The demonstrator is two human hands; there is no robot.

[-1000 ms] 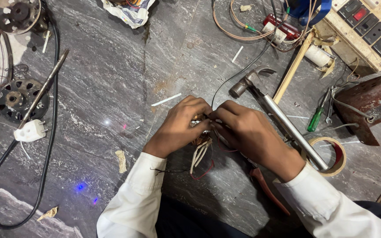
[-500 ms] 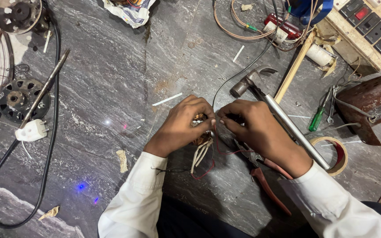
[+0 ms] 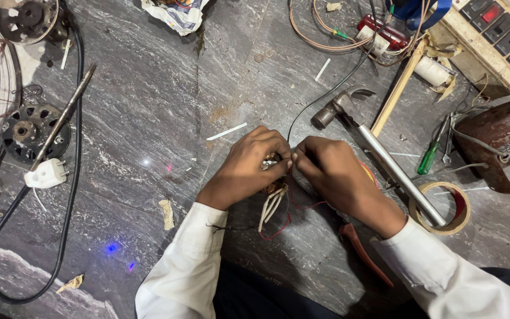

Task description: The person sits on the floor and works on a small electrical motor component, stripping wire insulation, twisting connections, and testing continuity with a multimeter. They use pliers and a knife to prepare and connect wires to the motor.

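Pinching wire bundle (image 3: 271, 204) | left hand (image 3: 249, 165), right hand (image 3: 334, 174): both hands together, clamped on it | hammer (image 3: 379, 155) beside.

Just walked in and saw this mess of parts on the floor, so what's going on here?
A person in white sleeves has both hands together over a grey stone surface. The left hand and right hand pinch a small bundle of wires, white and red strands hanging below the fingers. A hammer lies just beside the right hand, with a roll of tape and a green screwdriver further right. A white plug on a black cable lies off to the left.
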